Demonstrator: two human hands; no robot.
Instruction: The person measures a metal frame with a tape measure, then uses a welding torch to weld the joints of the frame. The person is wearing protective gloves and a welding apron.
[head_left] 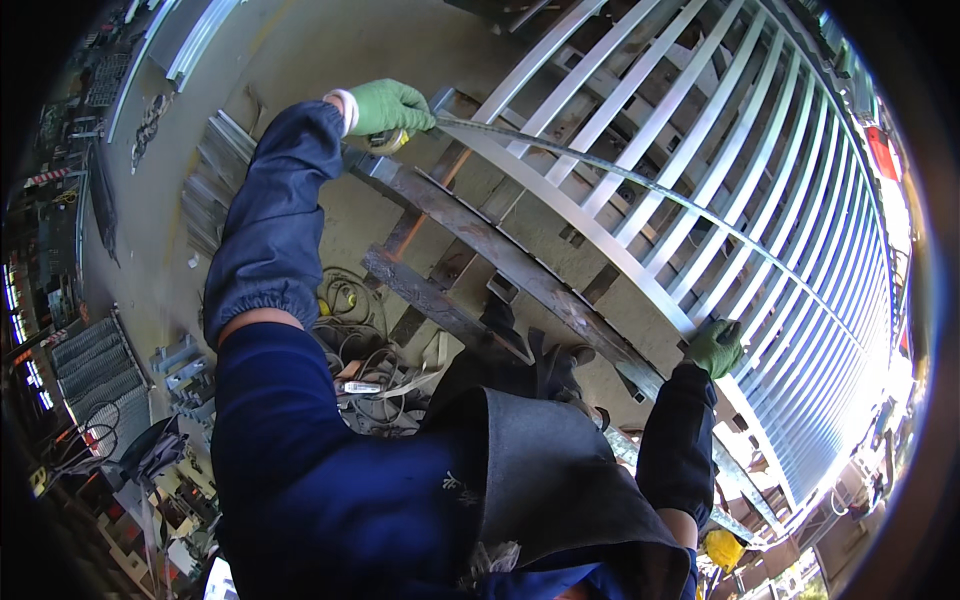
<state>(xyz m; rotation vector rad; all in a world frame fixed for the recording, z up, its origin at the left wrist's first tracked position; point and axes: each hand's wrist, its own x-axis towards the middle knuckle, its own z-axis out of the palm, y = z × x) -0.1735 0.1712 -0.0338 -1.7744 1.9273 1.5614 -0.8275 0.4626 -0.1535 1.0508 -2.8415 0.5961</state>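
My left hand (385,106), in a green glove, is closed around a tape measure (386,141) near the left corner of a large panel of parallel silvery metal bars (643,150). From there the pulled-out blade (620,173) runs slantwise to the right across the bars, its far end lost in glare. My right hand (715,347), also green-gloved, is closed over the panel's near edge rail (600,235), partly hidden by its own fingers. Beneath the panel, dark steel beams (490,230) bear it up.
Coiled cables and hoses (365,345) lie on the floor below my left arm. Stacked metal profiles (215,180) rest farther left, with a ribbed grey panel (100,365) beyond. A yellow object (723,549) sits at the lower right. My dark apron (560,480) fills the lower middle.
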